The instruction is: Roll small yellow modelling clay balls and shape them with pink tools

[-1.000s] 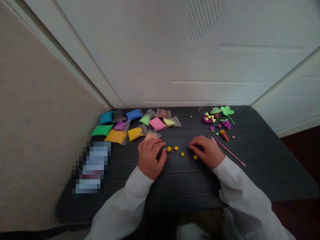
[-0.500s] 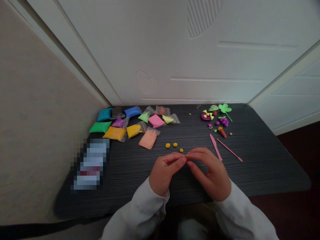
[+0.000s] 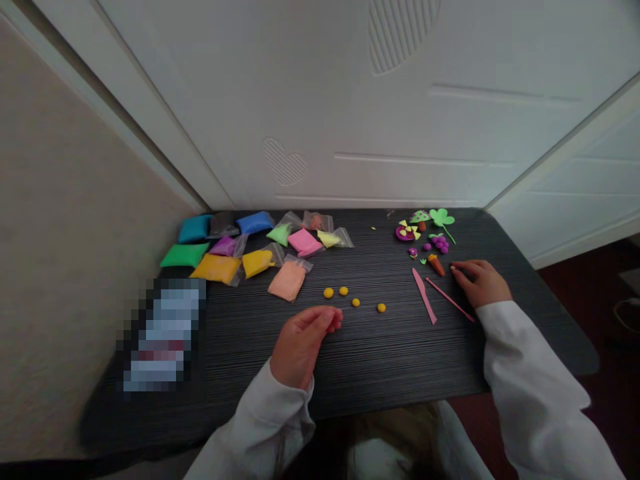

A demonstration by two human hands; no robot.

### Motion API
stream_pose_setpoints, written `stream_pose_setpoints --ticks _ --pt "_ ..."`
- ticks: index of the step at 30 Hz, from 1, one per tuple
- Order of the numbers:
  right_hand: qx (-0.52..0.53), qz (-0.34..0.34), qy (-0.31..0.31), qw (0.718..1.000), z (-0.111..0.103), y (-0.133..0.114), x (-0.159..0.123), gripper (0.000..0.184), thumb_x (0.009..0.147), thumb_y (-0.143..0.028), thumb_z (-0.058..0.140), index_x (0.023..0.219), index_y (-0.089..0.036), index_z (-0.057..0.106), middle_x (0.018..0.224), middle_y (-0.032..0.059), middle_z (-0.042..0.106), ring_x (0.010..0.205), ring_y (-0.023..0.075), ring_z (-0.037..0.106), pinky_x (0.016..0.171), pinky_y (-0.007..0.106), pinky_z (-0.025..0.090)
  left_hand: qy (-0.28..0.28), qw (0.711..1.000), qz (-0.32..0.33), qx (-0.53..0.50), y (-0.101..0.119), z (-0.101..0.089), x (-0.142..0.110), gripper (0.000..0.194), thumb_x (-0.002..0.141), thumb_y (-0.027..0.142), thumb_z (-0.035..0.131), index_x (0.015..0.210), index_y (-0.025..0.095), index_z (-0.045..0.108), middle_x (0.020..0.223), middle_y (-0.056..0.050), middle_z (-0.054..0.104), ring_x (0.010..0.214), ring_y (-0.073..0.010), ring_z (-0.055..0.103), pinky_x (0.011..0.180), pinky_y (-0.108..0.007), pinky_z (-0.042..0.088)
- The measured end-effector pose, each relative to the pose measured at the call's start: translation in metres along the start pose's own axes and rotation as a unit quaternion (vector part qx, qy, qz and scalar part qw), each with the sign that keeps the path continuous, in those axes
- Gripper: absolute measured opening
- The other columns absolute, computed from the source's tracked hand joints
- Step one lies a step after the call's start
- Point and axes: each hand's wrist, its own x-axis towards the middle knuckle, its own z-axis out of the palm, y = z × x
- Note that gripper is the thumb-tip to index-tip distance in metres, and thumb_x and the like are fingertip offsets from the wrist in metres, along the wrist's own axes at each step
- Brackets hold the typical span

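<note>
My left hand (image 3: 303, 343) hovers over the near middle of the table, thumb pressed to its curled fingers. Whatever it may hold is hidden. Several small yellow clay balls (image 3: 355, 303) lie just beyond and to the right of it. At the right side, my right hand (image 3: 483, 283) rests low over the tabletop, with thumb and fingers closed on a tiny peach clay ball (image 3: 453, 268). Close by lie an orange clay carrot (image 3: 437, 265) and a thin pink modelling stick (image 3: 450, 299). A pink plastic knife (image 3: 424, 296) lies left of the stick.
Bags of coloured clay, including an orange one (image 3: 217, 268) and a peach one (image 3: 287, 280), cover the back left. A blurred-out rectangle (image 3: 165, 340) is at the left. Purple clay grapes (image 3: 440, 244), a green clover (image 3: 442, 217) and a purple dish (image 3: 406, 233) stand at the back right.
My hands have parted. The right one has moved right to the tiny peach ball, the left slightly left. Another yellow ball now shows on the table where my fingers met.
</note>
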Motion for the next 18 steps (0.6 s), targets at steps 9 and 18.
stream_pose_setpoints --ticks 9,18 --pt "0.044 -0.128 -0.029 0.99 -0.019 -0.084 -0.02 0.025 0.081 -0.035 0.049 0.094 -0.02 0.062 0.098 0.0076 0.062 0.091 0.0205 0.058 0.08 0.036 0.045 0.014 0.998 -0.028 -0.052 0.005 -0.012 -0.004 0.017 0.054 0.021 0.078 0.068 0.013 0.07 0.066 -0.003 0.067 0.061 -0.0097 0.058 0.062 -0.022 0.045" --pt "0.054 -0.243 -0.157 0.956 0.011 -0.16 -0.02 0.018 0.082 -0.033 0.049 0.087 -0.024 0.064 0.094 0.0043 0.064 0.089 0.0205 0.057 0.077 0.038 0.041 -0.02 0.995 -0.046 -0.082 0.002 -0.01 -0.005 0.015 0.059 0.022 0.075 0.065 0.01 0.068 0.064 -0.003 0.065 0.062 -0.0099 0.057 0.061 -0.022 0.045"
